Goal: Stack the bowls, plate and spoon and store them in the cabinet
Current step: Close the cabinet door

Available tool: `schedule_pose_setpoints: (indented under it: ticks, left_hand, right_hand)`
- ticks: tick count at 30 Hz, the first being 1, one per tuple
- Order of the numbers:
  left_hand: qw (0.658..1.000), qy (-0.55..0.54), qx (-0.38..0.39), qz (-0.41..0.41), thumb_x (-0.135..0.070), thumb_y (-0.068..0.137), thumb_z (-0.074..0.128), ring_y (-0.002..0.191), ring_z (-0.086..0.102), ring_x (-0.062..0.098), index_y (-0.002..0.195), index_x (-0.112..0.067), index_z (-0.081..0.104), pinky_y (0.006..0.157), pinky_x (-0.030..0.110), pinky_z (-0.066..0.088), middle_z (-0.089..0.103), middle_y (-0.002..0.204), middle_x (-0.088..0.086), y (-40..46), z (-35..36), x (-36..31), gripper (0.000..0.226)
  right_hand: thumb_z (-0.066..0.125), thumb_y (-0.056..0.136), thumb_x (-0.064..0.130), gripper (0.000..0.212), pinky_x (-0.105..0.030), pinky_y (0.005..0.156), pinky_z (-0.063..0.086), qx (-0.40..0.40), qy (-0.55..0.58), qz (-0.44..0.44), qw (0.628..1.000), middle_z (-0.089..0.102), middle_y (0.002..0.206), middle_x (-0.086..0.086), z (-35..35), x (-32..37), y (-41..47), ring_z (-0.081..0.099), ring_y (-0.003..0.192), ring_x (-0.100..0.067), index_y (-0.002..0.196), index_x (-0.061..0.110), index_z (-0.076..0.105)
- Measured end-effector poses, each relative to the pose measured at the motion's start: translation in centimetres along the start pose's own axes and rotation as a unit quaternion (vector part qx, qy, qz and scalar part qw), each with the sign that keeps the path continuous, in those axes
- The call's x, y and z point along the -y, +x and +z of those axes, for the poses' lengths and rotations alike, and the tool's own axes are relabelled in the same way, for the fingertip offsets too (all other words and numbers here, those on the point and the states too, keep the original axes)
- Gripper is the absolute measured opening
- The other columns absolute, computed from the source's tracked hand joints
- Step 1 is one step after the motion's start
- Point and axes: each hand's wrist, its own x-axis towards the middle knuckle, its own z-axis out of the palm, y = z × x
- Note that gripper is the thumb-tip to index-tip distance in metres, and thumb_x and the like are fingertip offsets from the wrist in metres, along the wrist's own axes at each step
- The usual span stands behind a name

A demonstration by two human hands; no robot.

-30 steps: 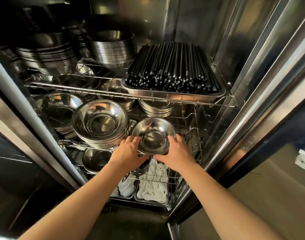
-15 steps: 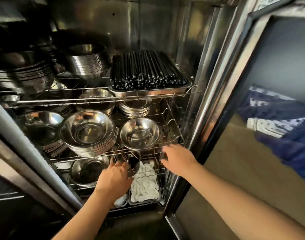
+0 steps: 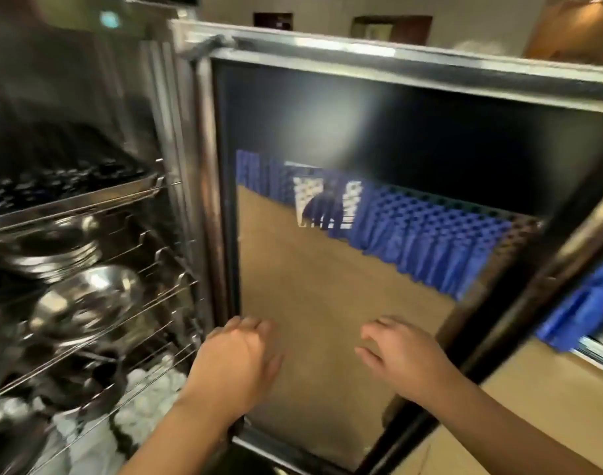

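The steel cabinet [image 3: 176, 138] stands open at the left, blurred by motion. A small steel bowl [image 3: 91, 296] rests on its middle wire shelf, with a stack of steel plates [image 3: 53, 255] behind it. White spoons [image 3: 149, 402] lie in a tray on the lowest shelf. My left hand [image 3: 238, 365] hovers empty by the cabinet's right post, fingers loosely apart. My right hand [image 3: 402, 358] is out in front of the glass door [image 3: 327, 275], also empty with fingers spread. Neither hand touches a bowl.
A tray of black chopsticks [image 3: 53, 180] fills the upper shelf. The open door's dark glass reflects a tan floor and blue draped cloth. More blue cloth [image 3: 581, 310] hangs at the far right, beyond the door's edge.
Both hands have let go of the small bowl, left it on the middle shelf and drawn back to the right. The view has swung right from the shelves toward the door.
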Motion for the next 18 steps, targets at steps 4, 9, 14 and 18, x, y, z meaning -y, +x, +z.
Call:
schedule_pose_setpoints:
  ticks: [4, 9, 14, 18]
  left_hand:
    - [0.99, -0.036, -0.073, 0.114, -0.043, 0.076, 0.075, 0.083, 0.068, 0.028, 0.098, -0.02, 0.072, 0.069, 0.038, 0.057, 0.069, 0.086, 0.002, 3.5, -2.1, -8.5, 0.032]
    - [0.953, -0.071, -0.21, 0.206, -0.047, 0.082, 0.065, 0.092, 0.06, 0.029, 0.105, -0.017, 0.068, 0.073, 0.042, 0.055, 0.065, 0.103, 0.005, 6.8, -4.0, -19.6, 0.038]
    - [0.929, -0.157, -0.275, 0.193, -0.053, 0.083, 0.064, 0.133, 0.046, 0.035, 0.144, -0.01, 0.047, 0.101, 0.052, 0.047, 0.048, 0.144, 0.015, 9.3, -4.7, -31.1, 0.077]
    - [0.929, -0.175, -0.303, 0.122, -0.048, 0.079, 0.072, 0.142, 0.03, 0.045, 0.153, -0.009, 0.033, 0.112, 0.057, 0.034, 0.033, 0.152, 0.026, 11.5, -3.9, -37.0, 0.092]
  right_hand:
    - [0.054, 0.095, 0.05, 0.027, -0.031, 0.086, 0.049, -0.033, 0.02, 0.083, 0.996, 0.064, 0.107, 0.009, -2.1, -6.8, -5.8, 0.059, 0.107, -0.013, 0.108, 0.029, 0.065]
    - [0.049, 0.092, 0.059, 0.032, -0.029, 0.078, 0.049, -0.053, 0.033, 0.146, 0.987, 0.064, 0.097, 0.013, -2.5, -13.2, -11.5, 0.061, 0.097, -0.009, 0.102, 0.033, 0.064]
    - [0.051, 0.094, 0.058, 0.032, -0.028, 0.08, 0.046, -0.057, 0.044, 0.161, 0.984, 0.066, 0.103, 0.011, -3.0, -20.7, -14.4, 0.061, 0.103, -0.01, 0.108, 0.033, 0.065]
    - [0.051, 0.095, 0.054, 0.033, -0.029, 0.083, 0.046, -0.067, 0.063, 0.137, 0.986, 0.065, 0.108, 0.011, -3.9, -25.7, -14.9, 0.059, 0.108, -0.012, 0.114, 0.03, 0.064]
